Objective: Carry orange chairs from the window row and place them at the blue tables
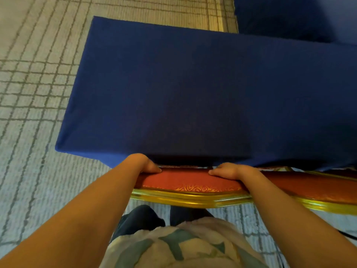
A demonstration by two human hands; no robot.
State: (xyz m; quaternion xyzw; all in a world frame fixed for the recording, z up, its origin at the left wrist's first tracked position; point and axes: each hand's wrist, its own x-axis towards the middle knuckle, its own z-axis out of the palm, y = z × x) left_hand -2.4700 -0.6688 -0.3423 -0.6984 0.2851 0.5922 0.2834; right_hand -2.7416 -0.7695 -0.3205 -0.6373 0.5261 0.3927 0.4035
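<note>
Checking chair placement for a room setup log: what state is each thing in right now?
left hand, grips the orange chair's back top.
right hand, grips the same back top.
orange chair, upright, back at the blue table's near edge.
blue table, draped in cloth.
second chair, beside it on the right, untouched.

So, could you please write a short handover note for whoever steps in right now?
Left hand: fingers curled over the top of the orange chair back.
Right hand: gripping the same top edge.
The chair stands against the near edge of the blue table; its seat is hidden by the cloth.
A second orange chair sits beside it on the right.
Done: this chair looks placed.
Left: let go and fetch more; the window row is out of view.
</note>
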